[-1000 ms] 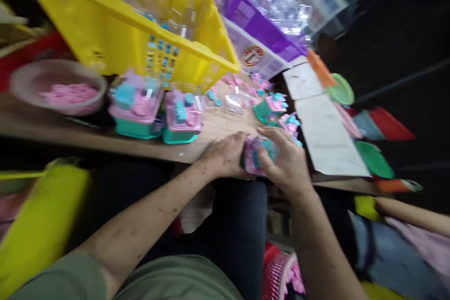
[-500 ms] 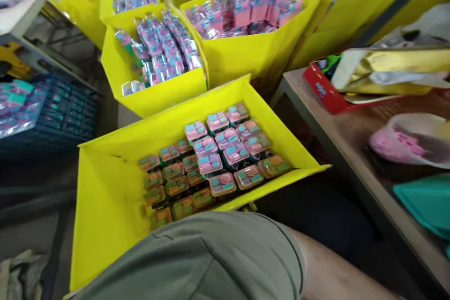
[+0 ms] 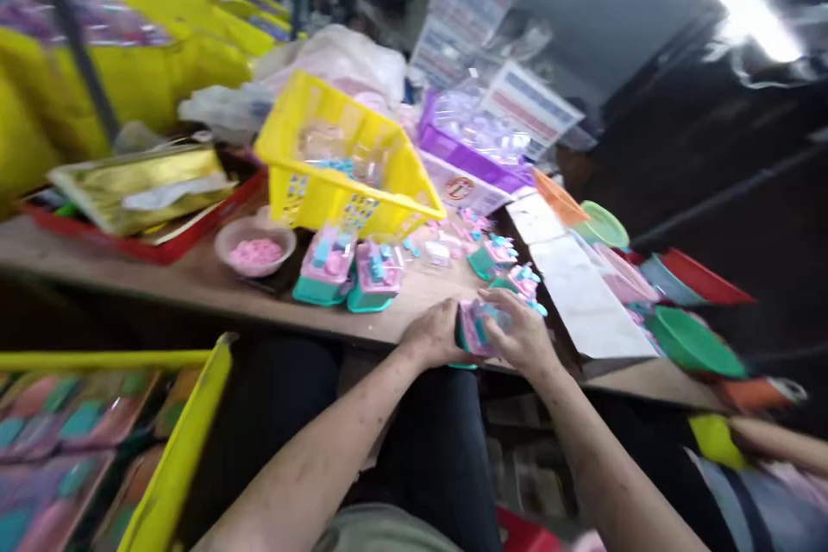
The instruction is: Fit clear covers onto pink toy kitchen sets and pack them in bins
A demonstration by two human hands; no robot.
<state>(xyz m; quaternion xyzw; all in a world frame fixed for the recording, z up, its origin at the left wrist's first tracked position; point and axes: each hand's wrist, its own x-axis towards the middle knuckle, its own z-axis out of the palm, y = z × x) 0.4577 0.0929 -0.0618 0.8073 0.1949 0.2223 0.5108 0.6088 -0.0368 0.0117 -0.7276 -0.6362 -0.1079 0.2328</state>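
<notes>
At the table's near edge, my left hand [image 3: 430, 335] grips the left side of a small pink-and-teal plastic toy box [image 3: 471, 329]. My right hand [image 3: 523, 338] has its fingers bent over the top and right side of the same box. Blue pieces show in its pink top, partly hidden by the fingers and blurred. To the left stand two similar boxes, one [image 3: 325, 263] beside another [image 3: 375, 274], with clear covers and teal bases. Beyond my right hand are more boxes, among them one heaped with blue pieces [image 3: 492, 256].
A yellow basket [image 3: 362, 211] with clear plastic parts stands behind, near a purple basket [image 3: 469, 157]. A bowl of pink pieces [image 3: 255, 248] is left. Colored basins, including a green one [image 3: 695, 341], line the right. A yellow carton [image 3: 187, 440] stands low left; another person's arm [image 3: 780, 442] shows right.
The view has swung right and up from the yellow cartons to the worktable. Both my hands, out of sight before, now show on a toy box.
</notes>
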